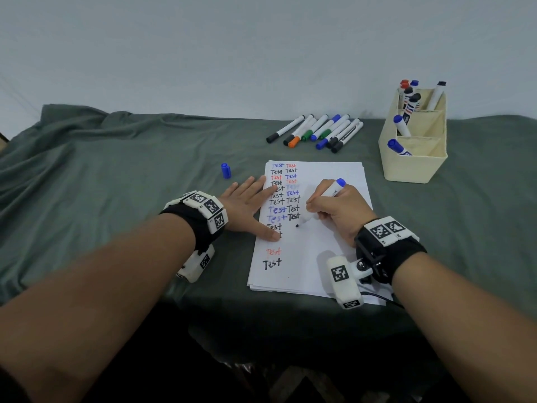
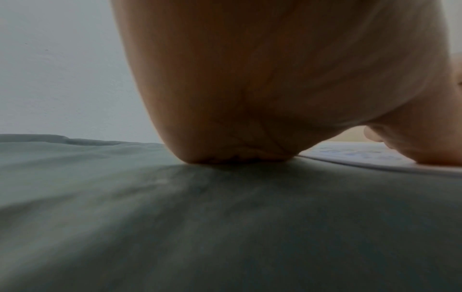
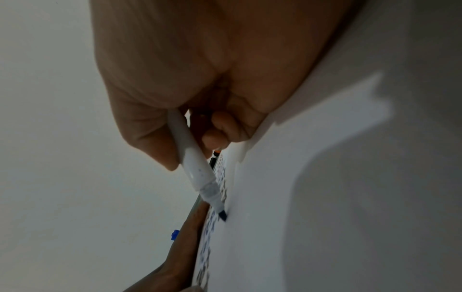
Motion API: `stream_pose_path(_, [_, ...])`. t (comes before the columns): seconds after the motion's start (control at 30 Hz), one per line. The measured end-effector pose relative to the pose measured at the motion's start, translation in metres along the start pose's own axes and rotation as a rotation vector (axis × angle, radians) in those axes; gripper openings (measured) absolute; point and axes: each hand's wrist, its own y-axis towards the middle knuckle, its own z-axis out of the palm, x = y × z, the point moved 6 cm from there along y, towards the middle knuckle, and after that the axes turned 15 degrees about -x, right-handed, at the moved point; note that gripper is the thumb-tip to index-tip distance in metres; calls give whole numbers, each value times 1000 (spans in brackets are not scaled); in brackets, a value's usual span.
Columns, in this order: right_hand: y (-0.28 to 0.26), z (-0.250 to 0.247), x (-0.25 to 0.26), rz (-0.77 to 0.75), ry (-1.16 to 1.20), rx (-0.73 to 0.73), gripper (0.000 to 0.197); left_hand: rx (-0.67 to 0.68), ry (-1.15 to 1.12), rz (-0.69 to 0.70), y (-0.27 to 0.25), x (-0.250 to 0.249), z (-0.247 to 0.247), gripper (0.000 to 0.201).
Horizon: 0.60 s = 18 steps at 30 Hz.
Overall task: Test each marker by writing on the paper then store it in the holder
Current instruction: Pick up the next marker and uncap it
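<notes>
While both forearms reached forward from the near edge of the desk, each wrist carried a black band with white tagged blocks. Her or his left hand lay flat, palm down, fingers straight and slightly spread; its heel sat on the grey-green cloth while the thumb and fingertips pressed on the left margin of the paper. From the left wrist view the heel of that hand met the cloth and the thumb came down on the sheet's edge.

To the right, the right hand was curled around a blue marker in a writing grip, its side resting on the paper. Thumb and fingers pinched the white barrel, which slanted up and away, blue end highest. In the right wrist view the marker showed its dark blue tip touching the sheet, beside the columns of "Test" written in black, red and blue.

Farther off, a blue cap lay on the cloth just beyond the left fingertips. Beyond the paper's top edge a row of capped markers lay side by side. At the far right stood the cream holder, with several markers upright or leaning in its compartments.
</notes>
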Motion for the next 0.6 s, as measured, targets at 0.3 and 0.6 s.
stream_pose_path(0.3, [5,-2,-6,-8,4,-2,12,-23,-19,-1,0,1,0,125])
stream_pose_path(0.6, [14,-9,-20,142,366,-62,11,-398,38,-24,-6,1,-37,78])
